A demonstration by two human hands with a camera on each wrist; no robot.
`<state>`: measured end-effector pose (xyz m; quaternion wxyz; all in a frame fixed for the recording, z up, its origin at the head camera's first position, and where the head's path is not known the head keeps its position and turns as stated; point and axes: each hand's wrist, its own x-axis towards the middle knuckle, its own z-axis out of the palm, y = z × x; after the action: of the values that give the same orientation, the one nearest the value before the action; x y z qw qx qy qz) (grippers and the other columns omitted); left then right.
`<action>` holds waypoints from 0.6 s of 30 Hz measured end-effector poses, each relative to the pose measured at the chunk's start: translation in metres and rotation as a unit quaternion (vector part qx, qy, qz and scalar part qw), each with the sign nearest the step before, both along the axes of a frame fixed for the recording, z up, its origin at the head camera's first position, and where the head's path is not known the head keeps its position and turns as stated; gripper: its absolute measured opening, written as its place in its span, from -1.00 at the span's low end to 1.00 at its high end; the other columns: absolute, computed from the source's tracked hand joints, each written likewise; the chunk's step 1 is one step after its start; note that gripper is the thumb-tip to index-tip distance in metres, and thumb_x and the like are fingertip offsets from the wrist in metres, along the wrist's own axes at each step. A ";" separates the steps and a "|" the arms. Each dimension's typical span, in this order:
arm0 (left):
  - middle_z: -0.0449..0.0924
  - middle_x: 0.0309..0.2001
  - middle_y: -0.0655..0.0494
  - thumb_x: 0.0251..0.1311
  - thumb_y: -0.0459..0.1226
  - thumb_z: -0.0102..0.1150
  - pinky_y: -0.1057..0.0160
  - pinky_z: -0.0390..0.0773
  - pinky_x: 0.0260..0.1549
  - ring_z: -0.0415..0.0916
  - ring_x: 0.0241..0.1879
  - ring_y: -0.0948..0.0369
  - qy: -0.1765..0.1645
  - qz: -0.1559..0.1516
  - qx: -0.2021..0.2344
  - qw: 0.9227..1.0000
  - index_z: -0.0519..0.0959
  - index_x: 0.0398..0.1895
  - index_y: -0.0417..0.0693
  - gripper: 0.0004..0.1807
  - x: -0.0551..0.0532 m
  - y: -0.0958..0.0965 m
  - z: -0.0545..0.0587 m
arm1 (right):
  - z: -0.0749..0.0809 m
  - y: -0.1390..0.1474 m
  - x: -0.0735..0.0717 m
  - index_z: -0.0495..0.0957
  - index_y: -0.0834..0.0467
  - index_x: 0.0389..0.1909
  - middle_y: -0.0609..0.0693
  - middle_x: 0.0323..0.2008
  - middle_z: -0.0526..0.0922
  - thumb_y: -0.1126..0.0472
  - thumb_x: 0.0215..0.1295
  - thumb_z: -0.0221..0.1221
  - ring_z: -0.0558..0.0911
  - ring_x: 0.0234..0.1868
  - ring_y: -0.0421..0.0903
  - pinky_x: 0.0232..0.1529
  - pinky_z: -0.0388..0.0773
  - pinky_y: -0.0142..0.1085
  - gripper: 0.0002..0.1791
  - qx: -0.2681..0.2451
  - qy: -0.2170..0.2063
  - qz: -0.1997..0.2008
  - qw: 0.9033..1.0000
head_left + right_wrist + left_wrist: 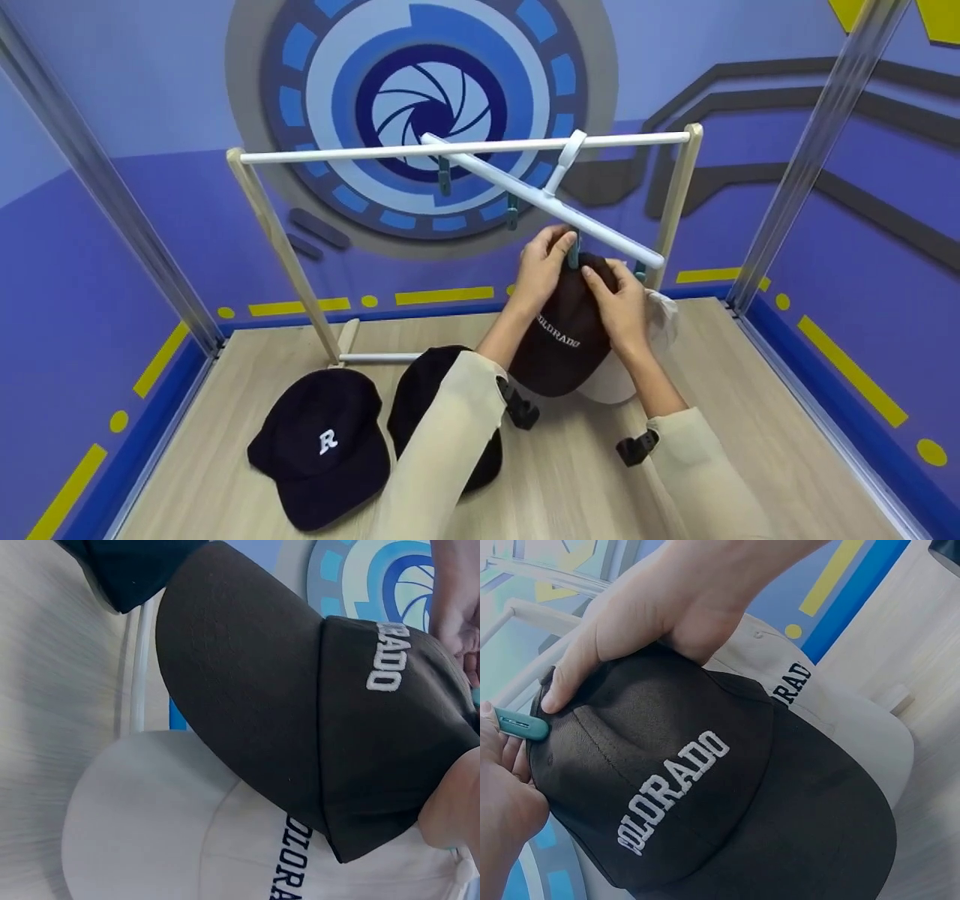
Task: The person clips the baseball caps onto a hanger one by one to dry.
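Observation:
A dark brown cap lettered COLORADO (559, 367) hangs peak-down below a tilted white clip hanger (495, 176). My left hand (538, 266) pinches a green clip (523, 725) at the top edge of the cap. Beside it, my right hand (624, 304) grips the cap's crown, its thumb pressed on the fabric close to the clip. Behind the brown cap, a white cap (142, 810) with dark lettering hangs near the hanger's lower right end, partly hidden.
The hanger hooks over the top rail (322, 155) of a wooden-legged rack. More green clips (444, 178) dangle along the bar. On the wooden table (750, 420) at left lie a black cap with a white R (330, 442) and another dark cap (424, 390), partly behind my left sleeve.

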<state>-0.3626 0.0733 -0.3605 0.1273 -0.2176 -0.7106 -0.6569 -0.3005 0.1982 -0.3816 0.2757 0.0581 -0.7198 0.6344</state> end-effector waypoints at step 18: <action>0.63 0.09 -0.04 0.54 -0.16 0.04 0.30 0.54 0.05 0.57 0.08 0.18 0.018 -0.013 -0.033 0.999 0.46 0.33 -0.18 -0.57 0.012 -0.007 -0.012 | -0.032 0.018 -0.004 0.44 0.22 0.35 0.15 0.27 0.55 0.28 0.45 0.22 0.49 0.30 -0.02 0.29 0.36 -0.18 -0.51 0.072 0.040 -0.011 0.997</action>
<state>-0.3503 0.0662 -0.3725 0.1245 -0.2426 -0.7267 -0.6305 -0.3041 0.2161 -0.4140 0.3062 0.0957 -0.7526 0.5750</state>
